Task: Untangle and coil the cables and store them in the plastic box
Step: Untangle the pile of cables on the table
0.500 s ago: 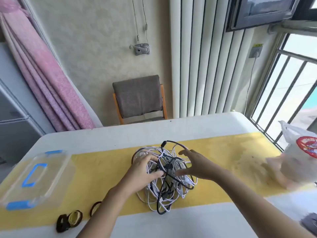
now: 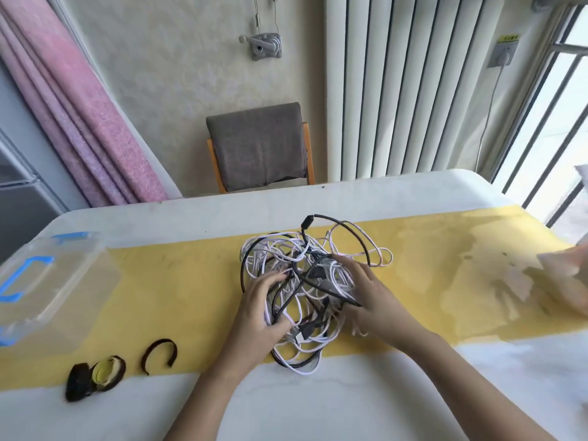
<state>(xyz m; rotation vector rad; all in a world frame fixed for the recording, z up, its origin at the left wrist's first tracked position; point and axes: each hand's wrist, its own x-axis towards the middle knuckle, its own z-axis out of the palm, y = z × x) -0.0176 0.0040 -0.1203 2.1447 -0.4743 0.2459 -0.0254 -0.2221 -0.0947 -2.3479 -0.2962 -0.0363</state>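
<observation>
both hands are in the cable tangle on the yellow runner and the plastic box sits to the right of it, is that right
Not quite. The head view shows the plastic box to the left of the tangle, not the right. The rest holds: the left hand and the right hand are both in the cable tangle on the yellow runner.

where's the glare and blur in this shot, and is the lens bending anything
Head view: daylight from the barred window at right is blown out; the white and black cable tangle in the centre is sharp; the clear plastic box with blue clips at the left edge is soft; wide-angle distortion fans the white ribbed radiator outward.
</observation>
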